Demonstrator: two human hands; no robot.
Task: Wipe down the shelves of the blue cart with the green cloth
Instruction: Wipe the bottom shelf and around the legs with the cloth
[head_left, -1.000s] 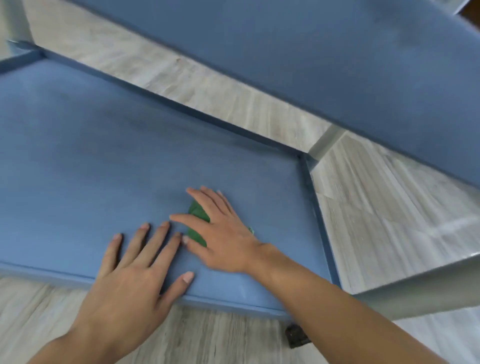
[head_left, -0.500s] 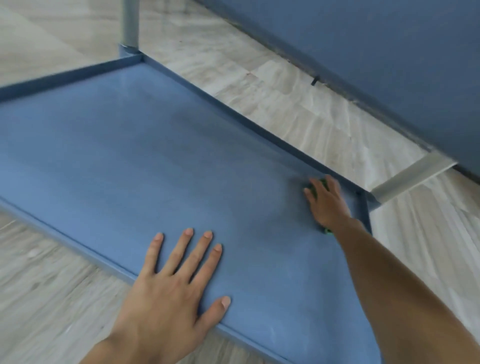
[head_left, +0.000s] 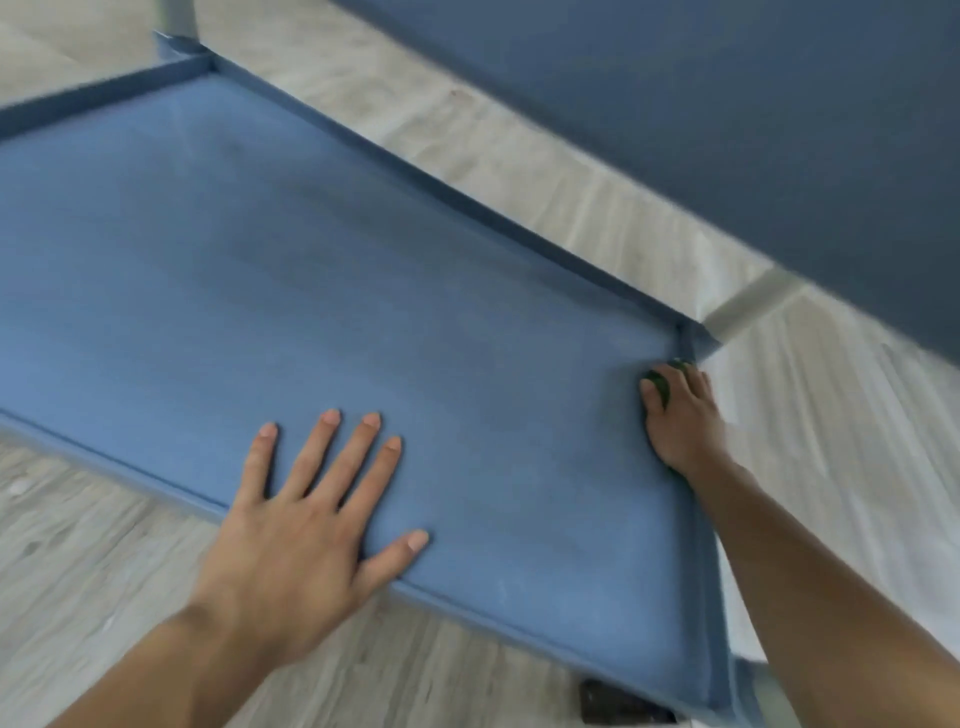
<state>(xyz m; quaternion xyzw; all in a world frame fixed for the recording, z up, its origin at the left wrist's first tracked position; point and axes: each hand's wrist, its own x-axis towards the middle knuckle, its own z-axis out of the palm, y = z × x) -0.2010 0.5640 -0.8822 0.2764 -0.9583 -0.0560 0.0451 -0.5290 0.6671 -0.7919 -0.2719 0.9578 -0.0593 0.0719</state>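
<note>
The blue cart's lower shelf (head_left: 322, 291) fills most of the view, a flat blue panel with a raised rim. My right hand (head_left: 683, 421) presses flat in the shelf's far right corner, covering the green cloth (head_left: 661, 385), of which only small dark green bits show between and beyond the fingers. My left hand (head_left: 301, 525) lies flat with fingers spread on the shelf near its front edge, holding nothing. The underside of the cart's upper shelf (head_left: 727, 119) looms across the top right.
Grey metal posts stand at the shelf's far left corner (head_left: 179, 21) and far right corner (head_left: 748, 306). A black caster (head_left: 618, 704) shows under the front right corner. Pale wood-look floor (head_left: 93, 561) surrounds the cart.
My right hand slid the cloth from the shelf's front middle to the far right corner, then slightly along the right rim. My left hand stayed flat near the front edge. The view shifted.
</note>
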